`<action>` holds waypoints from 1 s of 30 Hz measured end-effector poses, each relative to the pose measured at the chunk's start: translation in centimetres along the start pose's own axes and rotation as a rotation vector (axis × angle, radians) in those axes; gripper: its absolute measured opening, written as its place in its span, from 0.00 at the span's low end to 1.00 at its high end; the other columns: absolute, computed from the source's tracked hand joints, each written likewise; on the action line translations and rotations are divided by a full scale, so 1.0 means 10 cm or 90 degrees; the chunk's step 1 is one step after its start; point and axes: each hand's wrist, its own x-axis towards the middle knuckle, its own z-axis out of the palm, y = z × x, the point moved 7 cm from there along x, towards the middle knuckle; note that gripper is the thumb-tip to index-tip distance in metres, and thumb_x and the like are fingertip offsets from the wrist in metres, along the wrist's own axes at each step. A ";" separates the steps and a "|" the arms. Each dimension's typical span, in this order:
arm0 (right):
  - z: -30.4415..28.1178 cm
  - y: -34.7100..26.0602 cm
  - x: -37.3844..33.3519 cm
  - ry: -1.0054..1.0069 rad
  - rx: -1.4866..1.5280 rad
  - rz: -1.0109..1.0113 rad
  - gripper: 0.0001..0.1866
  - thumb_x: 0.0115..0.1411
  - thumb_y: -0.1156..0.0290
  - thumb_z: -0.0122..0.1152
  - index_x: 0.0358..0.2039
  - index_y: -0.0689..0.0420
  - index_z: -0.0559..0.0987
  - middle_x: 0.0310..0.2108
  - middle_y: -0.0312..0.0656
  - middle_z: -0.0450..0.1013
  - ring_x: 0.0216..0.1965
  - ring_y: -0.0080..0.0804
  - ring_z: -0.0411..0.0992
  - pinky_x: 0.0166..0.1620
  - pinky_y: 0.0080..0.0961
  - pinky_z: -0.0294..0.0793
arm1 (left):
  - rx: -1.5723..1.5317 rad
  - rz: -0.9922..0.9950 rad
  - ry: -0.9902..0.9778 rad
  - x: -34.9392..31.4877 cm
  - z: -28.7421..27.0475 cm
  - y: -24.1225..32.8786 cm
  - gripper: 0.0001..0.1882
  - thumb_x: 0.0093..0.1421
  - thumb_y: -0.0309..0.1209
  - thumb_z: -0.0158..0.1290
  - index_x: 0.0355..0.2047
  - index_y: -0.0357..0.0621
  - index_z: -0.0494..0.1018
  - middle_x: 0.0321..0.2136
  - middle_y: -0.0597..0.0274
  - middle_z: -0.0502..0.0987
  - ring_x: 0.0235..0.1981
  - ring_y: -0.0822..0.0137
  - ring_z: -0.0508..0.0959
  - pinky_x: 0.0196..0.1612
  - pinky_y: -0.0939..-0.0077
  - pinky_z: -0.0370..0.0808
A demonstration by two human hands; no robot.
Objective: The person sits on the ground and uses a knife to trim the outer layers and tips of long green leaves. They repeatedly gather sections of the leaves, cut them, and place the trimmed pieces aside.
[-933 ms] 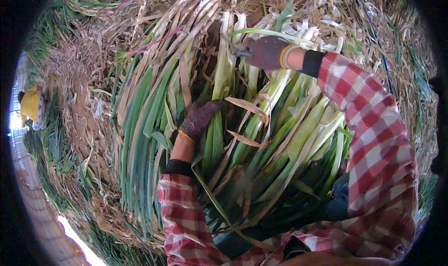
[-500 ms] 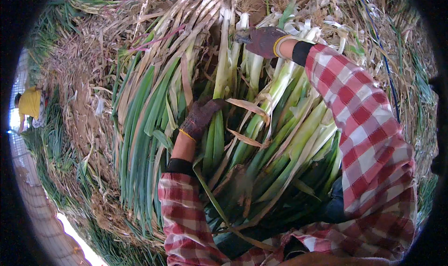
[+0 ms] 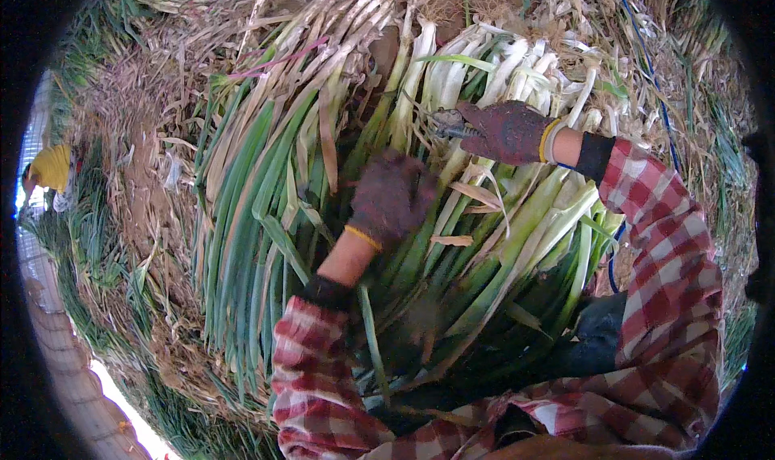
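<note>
A spread of leeks lies before me, white root ends toward the far side and green leaves toward me. My left hand, in a dark, dirty glove, is closed round the leafy part of a leek near the middle; its fingertips are partly hidden and slightly blurred. To its right and farther off, my right hand, gloved alike with a yellow cuff, closes on a small grey metal tool. The tool's tip points left, beside the pale stalks; its exact kind is unclear.
Another row of leeks with dry brown leaves lies to the left. Dry husks cover the soil all around. A blue cord runs down the right side. A person in a yellow top bends at the far left.
My left hand has moved right and slightly farther off. My right hand with the tool has come nearer and to the right, so the two hands are closer together.
</note>
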 end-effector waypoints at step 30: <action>-0.31 0.19 0.62 0.004 0.014 0.083 0.26 0.60 0.51 0.51 0.48 0.60 0.72 0.30 0.56 0.77 0.33 0.56 0.76 0.41 0.49 0.72 | -0.165 -0.407 -0.183 -0.32 0.66 -1.35 0.34 0.59 0.52 0.52 0.53 0.33 0.68 0.48 0.33 0.74 0.52 0.39 0.73 0.56 0.54 0.68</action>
